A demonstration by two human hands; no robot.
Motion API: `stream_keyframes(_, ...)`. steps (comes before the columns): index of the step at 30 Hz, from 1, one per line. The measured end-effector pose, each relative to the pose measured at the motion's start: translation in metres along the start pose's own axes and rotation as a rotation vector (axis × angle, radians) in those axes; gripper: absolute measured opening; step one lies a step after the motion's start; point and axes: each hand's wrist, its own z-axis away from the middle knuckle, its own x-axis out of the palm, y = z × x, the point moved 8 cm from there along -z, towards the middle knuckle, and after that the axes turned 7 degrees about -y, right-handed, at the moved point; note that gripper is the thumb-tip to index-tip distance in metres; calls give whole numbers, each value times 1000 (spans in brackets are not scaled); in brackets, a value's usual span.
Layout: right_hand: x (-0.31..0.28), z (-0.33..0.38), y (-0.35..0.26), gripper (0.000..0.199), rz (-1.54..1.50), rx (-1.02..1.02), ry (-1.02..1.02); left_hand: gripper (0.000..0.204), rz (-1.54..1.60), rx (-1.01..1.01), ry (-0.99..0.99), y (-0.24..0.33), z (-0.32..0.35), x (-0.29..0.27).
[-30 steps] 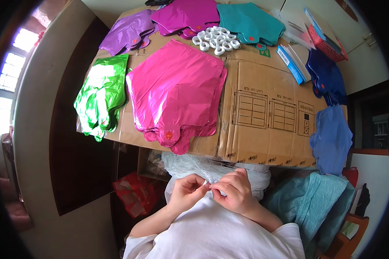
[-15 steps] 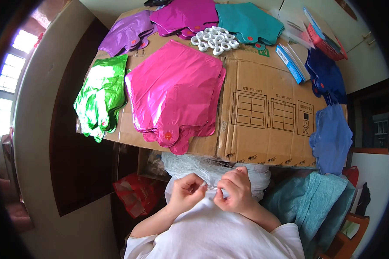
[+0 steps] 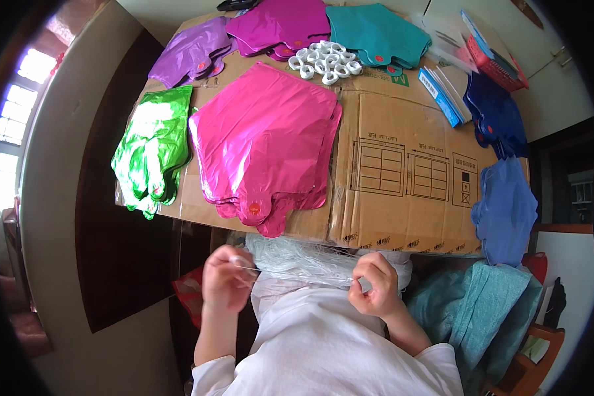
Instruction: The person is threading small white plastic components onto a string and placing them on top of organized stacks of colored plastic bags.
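Observation:
My left hand (image 3: 226,278) is raised over my lap, its fingers curled round a small white ribbon roll (image 3: 242,263), slightly blurred. A thin white strand (image 3: 303,275) runs from it across to my right hand (image 3: 375,286), where thumb and forefinger pinch its end. Beneath the strand, a loose heap of white stringy ribbon (image 3: 294,256) lies between me and the table edge. Nearest to both hands on the table is a stack of flat pink foil balloons (image 3: 264,142).
A flattened cardboard sheet (image 3: 402,218) covers the table. Green (image 3: 153,142), lilac (image 3: 193,47), magenta (image 3: 280,25), teal (image 3: 377,33), and blue foil balloons (image 3: 505,208) lie around it. Several white ribbon rolls (image 3: 325,59) sit at the back. A red basket (image 3: 495,65) stands right.
My hands have moved apart, the left one left and upward, the right one slightly right. The strand between them is now longer, and a white roll shows in my left hand.

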Motion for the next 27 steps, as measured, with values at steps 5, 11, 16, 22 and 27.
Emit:
stream_keyframes(5,0,6,9,15,63,4,1,9,122,256,38,85,11,-18)
stream_keyframes(11,2,14,17,13,111,31,-17,8,-155,522,83,173,43,-53)
stream_keyframes(16,0,24,28,13,169,50,-15,4,-715,842,469,240,88,-86)
stream_keyframes(22,-9,31,43,12,223,85,45,6,-840,1083,748,322,143,-114)
stream_keyframes(27,-12,51,82,10,264,285,-16,8,-925,1019,772,379,180,-141)
